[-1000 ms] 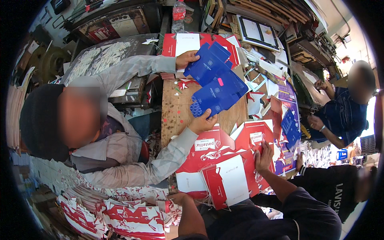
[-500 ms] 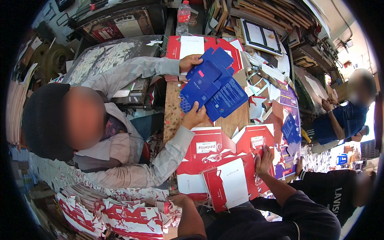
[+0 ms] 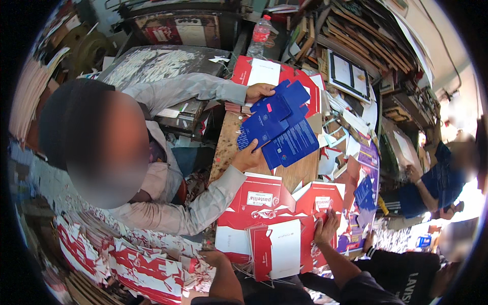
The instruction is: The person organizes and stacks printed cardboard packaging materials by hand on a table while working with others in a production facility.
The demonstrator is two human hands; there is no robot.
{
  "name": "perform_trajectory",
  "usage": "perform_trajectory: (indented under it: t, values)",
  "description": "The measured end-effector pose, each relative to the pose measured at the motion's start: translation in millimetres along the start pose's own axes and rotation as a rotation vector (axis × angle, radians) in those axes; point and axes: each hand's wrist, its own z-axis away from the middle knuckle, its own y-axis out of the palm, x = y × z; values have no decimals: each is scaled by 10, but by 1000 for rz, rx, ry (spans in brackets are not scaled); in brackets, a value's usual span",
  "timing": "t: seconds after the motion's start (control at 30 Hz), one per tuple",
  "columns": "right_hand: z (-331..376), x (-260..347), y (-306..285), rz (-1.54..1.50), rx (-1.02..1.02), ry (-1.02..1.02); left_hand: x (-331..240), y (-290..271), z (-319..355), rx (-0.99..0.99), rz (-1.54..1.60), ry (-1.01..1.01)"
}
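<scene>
My right hand [image 3: 327, 229] lies with fingers outstretched on a flat red-and-white carton blank [image 3: 292, 226], near its right end. On top of that blank, just left of the hand, rests a smaller stack of red-and-white blanks [image 3: 277, 249]. My left hand [image 3: 214, 258] is low at the table's left edge, beside the red blanks; its fingers are not clear. Across the table, a co-worker in a grey checked shirt [image 3: 188, 89] holds blue carton blanks [image 3: 278, 124] in both hands, the upper one overlapping the other.
Red-and-white blanks [image 3: 264, 72] and a plastic bottle [image 3: 260, 36] are at the far end. Paper offcuts [image 3: 330, 162] clutter the right side. Stacked red sheets [image 3: 145, 272] stand lower left. Other people [image 3: 432, 178] are at the right.
The view has shifted, so the table sits a little differently in the picture. The co-worker still holds the blue blanks, and my right hand still rests on the red blank.
</scene>
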Motion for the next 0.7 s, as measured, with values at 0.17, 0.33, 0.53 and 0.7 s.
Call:
perform_trajectory:
  t: [0.17, 0.33, 0.53, 0.7]
  values:
    - [29, -28, 17, 5, -30, -30, -84, -58, -10, 71, -29, -59]
    - [23, -37, 23, 40, -62, -54, -106, 55, -28, 35, 47, -183]
    - [69, -38, 23, 3, -49, -53, -88, -56, 24, 82, 19, -161]
    - [25, -60, 67, 11, -61, -67, -85, -53, -9, 71, 125, -203]
